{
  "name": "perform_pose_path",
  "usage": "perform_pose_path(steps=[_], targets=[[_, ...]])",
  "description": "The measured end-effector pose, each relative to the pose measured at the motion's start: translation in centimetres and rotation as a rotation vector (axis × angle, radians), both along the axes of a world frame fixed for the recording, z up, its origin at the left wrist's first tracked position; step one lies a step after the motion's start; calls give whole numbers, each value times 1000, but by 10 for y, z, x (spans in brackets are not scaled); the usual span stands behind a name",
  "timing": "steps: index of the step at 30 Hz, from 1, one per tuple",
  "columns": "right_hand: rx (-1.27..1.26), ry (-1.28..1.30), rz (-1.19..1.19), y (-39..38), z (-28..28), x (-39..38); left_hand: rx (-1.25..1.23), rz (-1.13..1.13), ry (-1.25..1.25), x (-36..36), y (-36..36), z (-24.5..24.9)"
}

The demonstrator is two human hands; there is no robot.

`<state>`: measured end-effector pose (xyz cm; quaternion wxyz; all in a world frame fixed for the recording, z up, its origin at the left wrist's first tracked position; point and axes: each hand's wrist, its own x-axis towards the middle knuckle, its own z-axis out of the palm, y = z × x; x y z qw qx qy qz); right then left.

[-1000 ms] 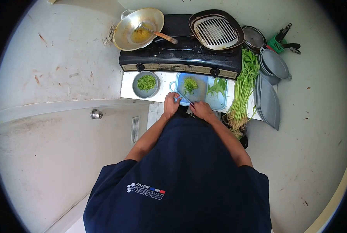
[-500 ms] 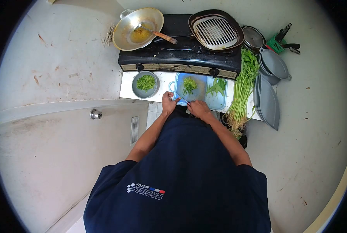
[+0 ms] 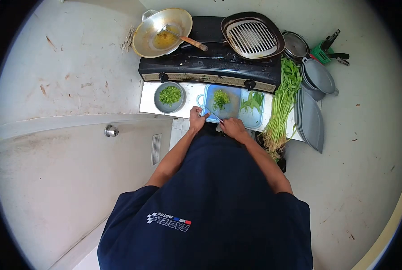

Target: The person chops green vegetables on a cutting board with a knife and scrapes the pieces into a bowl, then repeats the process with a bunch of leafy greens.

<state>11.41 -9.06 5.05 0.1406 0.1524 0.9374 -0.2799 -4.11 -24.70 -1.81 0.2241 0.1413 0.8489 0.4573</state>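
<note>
A knife with a thin blade is in my right hand, fingers wrapped round its handle at the front edge of the blue cutting board. The blade slants up and left toward my left hand. That hand is at the board's left front corner, thumb apart from the bent fingers, close beside the blade. Beyond the knife lies a heap of chopped greens. Loose green leaves rest on the board's right part. Left of the board, a grey bowl holds more chopped greens.
Behind the board stands a black gas stove bearing a wok with a wooden-handled ladle and a grill pan. To the right are long-stemmed greens with roots, grey plates, pots and a green utensil basket.
The whole view has shifted slightly, with things appearing a little further right. Both hands and the knife keep nearly the same places over the board's front edge.
</note>
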Motion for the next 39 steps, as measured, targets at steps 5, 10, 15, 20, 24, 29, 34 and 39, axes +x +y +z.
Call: perform_pose_path(steps=[5,10,15,20,24,29,34,39], targets=[[46,10,-9,-1,-2,1,11,8,35,0,-1,-13],[50,103,-20,-1,-9,4,15,-14,61,0,-1,-11],[58,99,-28,0,-12,6,-1,-2,16,2,0,-4],[21,75,-60,4,-16,9,24,-9,21,1,-2,-20],[-24,72,-29,1,-4,9,50,-14,11,-4,-5,-35],[11,18,8,0,-11,9,16,-22,19,-2,-3,-21],[27,16,-6,-2,-12,9,33,-23,-17,-1,-7,-18],[-2,-30,-22,-3,-1,6,95,-96,7,0,-14,-12]])
